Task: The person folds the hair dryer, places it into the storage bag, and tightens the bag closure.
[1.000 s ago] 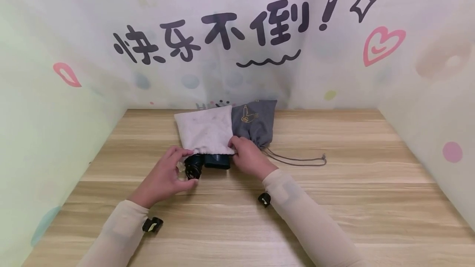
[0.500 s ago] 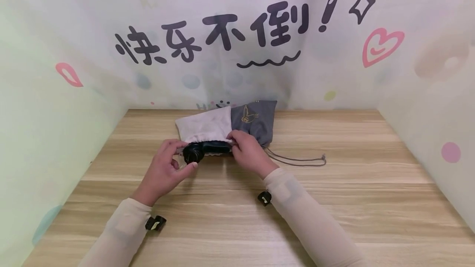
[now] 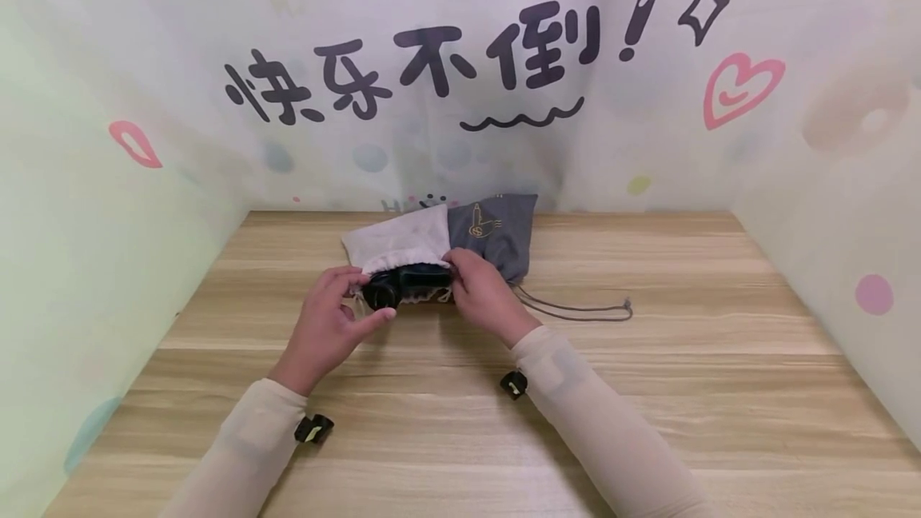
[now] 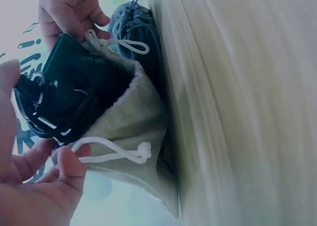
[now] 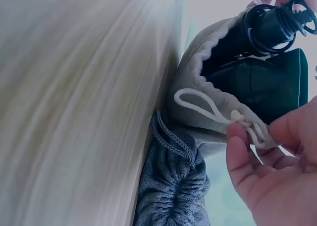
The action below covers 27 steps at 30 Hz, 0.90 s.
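Observation:
A pale drawstring bag lies at the back of the table, its mouth toward me. Out of the mouth sticks a dark green hair dryer, its black cord wound in coils around one end; the rest is hidden in the cloth. My left hand pinches the left side of the bag's rim, thumb stretched out by the coiled cord. On the opposite side, my right hand pinches the rim beside the knotted white drawstring.
Right behind my right hand, a full grey drawstring pouch with a yellow hair dryer print touches the pale bag. Its grey cord trails rightward over the wooden table. A printed cloth hangs behind.
The bag's mouth has been lifted and pulled wider, and the hair dryer's end has gone further back with it. Both hands have moved slightly away from me, holding the rim.

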Available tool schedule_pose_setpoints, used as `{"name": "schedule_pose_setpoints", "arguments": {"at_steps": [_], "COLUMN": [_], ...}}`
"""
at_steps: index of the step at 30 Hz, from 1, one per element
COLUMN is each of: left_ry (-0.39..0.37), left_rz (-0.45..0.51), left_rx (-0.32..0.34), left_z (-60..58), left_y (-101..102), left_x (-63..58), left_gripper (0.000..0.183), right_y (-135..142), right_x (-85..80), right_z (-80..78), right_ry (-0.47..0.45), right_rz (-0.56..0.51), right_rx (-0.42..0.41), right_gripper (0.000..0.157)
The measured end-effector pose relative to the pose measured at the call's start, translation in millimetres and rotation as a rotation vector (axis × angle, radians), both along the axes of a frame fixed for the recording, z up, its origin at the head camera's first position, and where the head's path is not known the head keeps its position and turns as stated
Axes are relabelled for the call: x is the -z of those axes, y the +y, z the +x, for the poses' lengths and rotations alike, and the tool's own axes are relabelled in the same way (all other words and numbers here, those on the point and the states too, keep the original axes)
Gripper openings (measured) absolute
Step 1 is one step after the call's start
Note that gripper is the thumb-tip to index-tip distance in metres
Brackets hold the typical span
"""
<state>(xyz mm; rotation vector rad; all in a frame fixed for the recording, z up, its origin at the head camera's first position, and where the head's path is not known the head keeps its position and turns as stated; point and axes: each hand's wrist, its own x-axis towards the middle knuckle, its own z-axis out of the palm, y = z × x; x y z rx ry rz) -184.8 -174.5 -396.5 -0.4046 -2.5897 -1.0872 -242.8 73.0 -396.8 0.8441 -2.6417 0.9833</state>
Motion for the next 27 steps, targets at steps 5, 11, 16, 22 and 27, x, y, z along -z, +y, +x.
{"name": "schedule_pose_setpoints", "arguments": {"at_steps": [5,11,16,22,27], "left_ry": [-0.036,-0.025,-0.044,-0.078,-0.071], "left_rz": [-0.003,0.002,0.076,0.135,0.135], "left_rx": [-0.033,-0.037,-0.051,-0.081,-0.089], "left_z": [-1.5,0.2,2.0,2.7,2.7], "left_y": [2.2,3.2,6.0,8.1,7.5], "left_x": [-1.1,-0.1,-0.2,-2.9,-3.1], "left_gripper": [0.070,0.077,0.075,0.068,0.061], "right_y": [0.6,-0.2,0.5,3.0,2.6], "right_x": [-1.7,-3.7,-4.4,-2.1,-3.7], "right_z": [2.5,5.4,6.0,4.7,5.7], "right_ry": [-0.079,-0.135,-0.122,-0.116,-0.080], "right_rz": [0.002,0.032,0.042,0.010,0.048], "right_rx": [-0.004,0.030,0.040,0.030,0.022], "right_gripper": [0.038,0.050,0.042,0.040,0.037]}}
